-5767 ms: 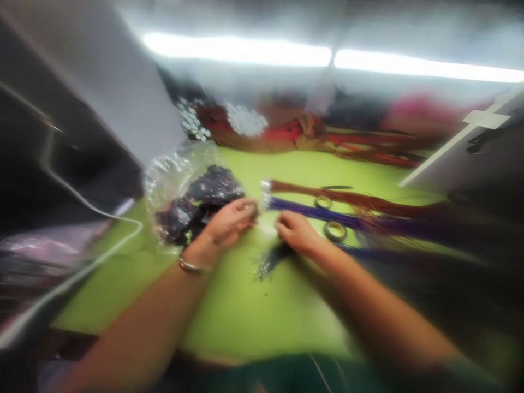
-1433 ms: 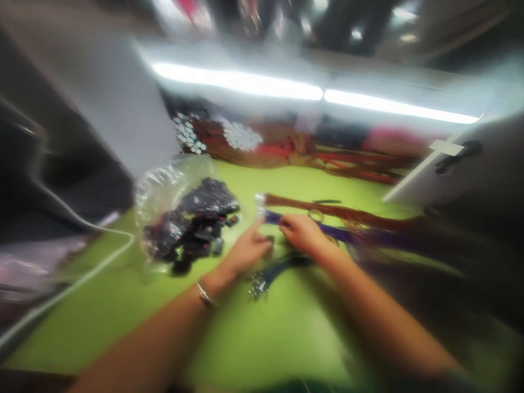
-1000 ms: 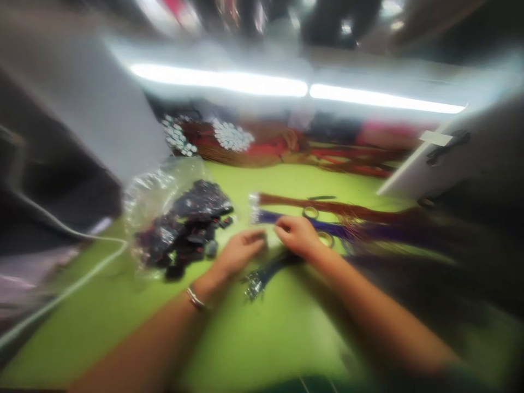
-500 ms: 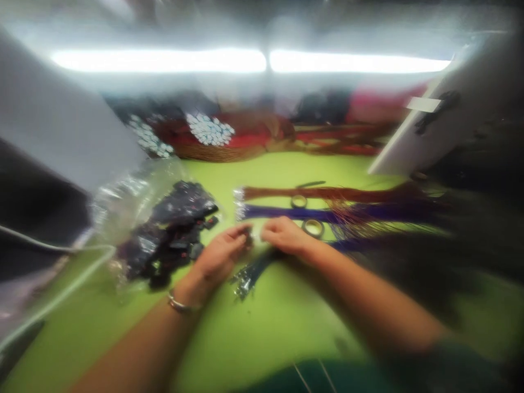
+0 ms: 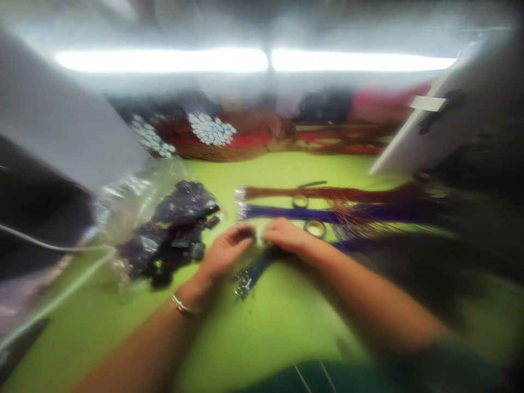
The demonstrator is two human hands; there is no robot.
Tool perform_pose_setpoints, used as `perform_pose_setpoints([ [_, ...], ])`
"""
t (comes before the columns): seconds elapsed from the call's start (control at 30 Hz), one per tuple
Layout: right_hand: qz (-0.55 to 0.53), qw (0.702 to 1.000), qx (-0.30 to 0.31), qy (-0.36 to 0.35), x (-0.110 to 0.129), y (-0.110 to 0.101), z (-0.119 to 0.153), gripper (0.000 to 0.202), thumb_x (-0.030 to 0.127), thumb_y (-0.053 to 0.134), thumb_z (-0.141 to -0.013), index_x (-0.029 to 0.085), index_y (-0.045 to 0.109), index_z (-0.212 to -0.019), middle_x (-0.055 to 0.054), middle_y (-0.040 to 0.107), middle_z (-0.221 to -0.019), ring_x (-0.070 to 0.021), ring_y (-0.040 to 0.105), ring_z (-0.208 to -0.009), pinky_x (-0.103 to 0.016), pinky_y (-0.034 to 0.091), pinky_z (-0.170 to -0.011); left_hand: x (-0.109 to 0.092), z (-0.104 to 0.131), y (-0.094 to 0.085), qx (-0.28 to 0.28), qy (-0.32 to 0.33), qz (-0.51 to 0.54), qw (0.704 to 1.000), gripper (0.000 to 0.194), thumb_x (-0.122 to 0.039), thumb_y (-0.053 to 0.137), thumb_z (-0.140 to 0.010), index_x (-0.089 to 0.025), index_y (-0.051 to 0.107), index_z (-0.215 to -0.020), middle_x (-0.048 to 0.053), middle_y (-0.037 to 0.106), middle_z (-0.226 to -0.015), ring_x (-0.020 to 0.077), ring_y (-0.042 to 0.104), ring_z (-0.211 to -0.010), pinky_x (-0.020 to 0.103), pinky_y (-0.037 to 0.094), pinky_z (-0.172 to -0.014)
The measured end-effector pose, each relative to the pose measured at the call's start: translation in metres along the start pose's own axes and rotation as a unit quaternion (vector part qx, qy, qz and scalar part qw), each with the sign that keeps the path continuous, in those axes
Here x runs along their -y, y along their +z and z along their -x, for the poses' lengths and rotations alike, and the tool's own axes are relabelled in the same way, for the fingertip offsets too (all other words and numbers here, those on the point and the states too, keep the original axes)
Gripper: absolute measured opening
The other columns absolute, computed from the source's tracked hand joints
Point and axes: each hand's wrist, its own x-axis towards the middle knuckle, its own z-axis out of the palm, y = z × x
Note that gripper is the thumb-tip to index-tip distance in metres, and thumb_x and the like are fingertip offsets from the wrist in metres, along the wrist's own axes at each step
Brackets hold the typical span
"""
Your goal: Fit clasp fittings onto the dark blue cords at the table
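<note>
1. Left hand (image 5: pixel 229 248): thumb and fingers pinching a small dark piece (image 5: pixel 252 236) at the tips. Too blurred to make out its shape. Silver bracelet (image 5: pixel 183 305) on that wrist.
2. Right hand (image 5: pixel 286 236): just beside the left, tips facing. Fingers curled in; can't tell whether the tips are pressed on anything, blur again.
3. Dark blue wire bundle (image 5: pixel 264 263): runs out from below the right hand, down toward the wearer's left. Its metallic ends (image 5: pixel 245 283) lie fanned on the green desk (image 5: pixel 266 333), below the left hand's fingertips.
4. Left of the left hand: heap of black parts (image 5: pixel 178 245), partly in and spilling from a clear plastic bag (image 5: pixel 131 199).
5. Just beyond the hands: purple-blue wire bundle (image 5: pixel 282 212) and, behind it, brown wire bundle (image 5: pixel 274 192), roughly parallel, white ends (image 5: pixel 240 203) to the left. Loose strands mix at the right.
6. Smaller tape roll (image 5: pixel 294 202) sits between those two bundles; larger tape roll (image 5: pixel 322 230) is near the right wrist.
7. Back of desk: reddish-brown bundles (image 5: pixel 254 134), white tips clustered at left. Lit tubes (image 5: pixel 164 61) above.
</note>
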Motion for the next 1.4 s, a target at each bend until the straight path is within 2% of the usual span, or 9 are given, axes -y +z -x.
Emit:
perform_pose_setpoints([
  [0.07, -0.016, 1.0, 0.013, 0.019, 0.002, -0.001, 0.001, 0.02, 0.024, 0.048, -0.071, 0.017, 0.047, -0.052, 0.007, 0.037, -0.042, -0.0058, 0.033, -0.039, -0.019, 0.024, -0.039, 0.003, 0.0, 0.0, -0.001, 0.023, -0.04, 0.999, 0.032, -0.022, 0.071, -0.071, -0.017, 0.067, -0.102, 0.007, 0.067, -0.099, 0.0191, 0.06, -0.093, 0.035, 0.043, -0.093],
  [0.17, -0.029, 0.999, -0.006, 0.019, 0.0, 0.001, 0.0, 0.021, 0.027, 0.049, -0.073, 0.017, 0.047, -0.055, 0.007, 0.039, -0.045, -0.0062, 0.036, -0.04, -0.019, 0.027, -0.04, 0.005, -0.002, -0.001, -0.004, 0.014, -0.024, 1.0, 0.033, -0.023, 0.07, -0.072, -0.017, 0.065, -0.104, 0.007, 0.068, -0.097, 0.0194, 0.061, -0.091, 0.037, 0.045, -0.09],
  [0.3, 0.02, 0.991, -0.114, -0.06, -0.011, 0.008, -0.005, 0.018, 0.024, 0.055, -0.073, 0.015, 0.051, -0.057, 0.005, 0.048, -0.053, -0.0067, 0.042, -0.051, -0.019, 0.033, -0.049, 0.005, -0.004, -0.003, -0.02, -0.019, 0.026, 0.999, 0.034, -0.023, 0.073, -0.069, -0.016, 0.064, -0.101, 0.006, 0.068, -0.092, 0.0173, 0.061, -0.085, 0.033, 0.05, -0.081],
  [0.37, 0.044, 0.982, -0.141, -0.114, -0.016, 0.01, -0.007, 0.014, 0.021, 0.055, -0.073, 0.015, 0.054, -0.06, 0.004, 0.052, -0.057, -0.007, 0.043, -0.056, -0.019, 0.034, -0.055, 0.005, -0.005, -0.004, -0.024, -0.027, 0.043, 0.998, 0.035, -0.022, 0.074, -0.068, -0.016, 0.064, -0.101, 0.006, 0.068, -0.092, 0.0162, 0.061, -0.084, 0.031, 0.05, -0.08],
  [0.47, 0.059, 0.978, -0.14, -0.143, -0.019, 0.01, -0.008, 0.017, 0.02, 0.053, -0.074, 0.014, 0.054, -0.058, 0.004, 0.051, -0.056, -0.0071, 0.042, -0.056, -0.02, 0.033, -0.056, 0.004, -0.004, -0.003, -0.029, -0.035, 0.059, 0.997, 0.036, -0.022, 0.074, -0.067, -0.015, 0.064, -0.101, 0.006, 0.067, -0.091, 0.0155, 0.061, -0.083, 0.03, 0.05, -0.079],
  [0.73, 0.002, 0.991, -0.111, -0.075, -0.014, 0.009, -0.006, 0.022, 0.021, 0.053, -0.072, 0.015, 0.048, -0.051, 0.005, 0.043, -0.052, -0.0071, 0.038, -0.053, -0.02, 0.03, -0.051, 0.009, -0.005, -0.004, -0.024, -0.01, 0.028, 0.999, 0.035, -0.021, 0.073, -0.069, -0.015, 0.063, -0.102, 0.006, 0.067, -0.094, 0.0168, 0.061, -0.087, 0.032, 0.05, -0.083],
  [0.87, 0.007, 0.99, -0.119, -0.069, -0.014, 0.011, -0.005, 0.021, 0.019, 0.052, -0.071, 0.015, 0.048, -0.051, 0.005, 0.043, -0.052, -0.0071, 0.038, -0.053, -0.02, 0.03, -0.051, 0.01, -0.005, -0.004, -0.027, -0.003, 0.003, 1.0, 0.035, -0.022, 0.072, -0.07, -0.014, 0.063, -0.102, 0.007, 0.067, -0.093, 0.0174, 0.061, -0.086, 0.033, 0.05, -0.082],
  [1.2, 0.026, 0.98, -0.158, -0.121, -0.016, 0.013, -0.004, 0.017, 0.02, 0.053, -0.073, 0.015, 0.051, -0.057, 0.004, 0.049, -0.056, -0.0079, 0.042, -0.056, -0.019, 0.033, -0.056, -0.002, -0.005, -0.004, -0.016, -0.082, 0.09, 0.992, 0.039, -0.023, 0.076, -0.065, -0.014, 0.065, -0.102, 0.006, 0.068, -0.088, 0.0144, 0.062, -0.073, 0.029, 0.051, -0.07],
  [1.4, 0.021, 0.984, -0.142, -0.104, -0.015, 0.013, -0.003, 0.019, 0.019, 0.052, -0.073, 0.015, 0.049, -0.054, 0.004, 0.047, -0.054, -0.0076, 0.04, -0.055, -0.019, 0.032, -0.053, 0.001, -0.004, -0.003, -0.014, -0.061, 0.046, 0.997, 0.039, -0.025, 0.076, -0.066, -0.014, 0.066, -0.102, 0.007, 0.068, -0.087, 0.0147, 0.062, -0.073, 0.03, 0.05, -0.072],
])
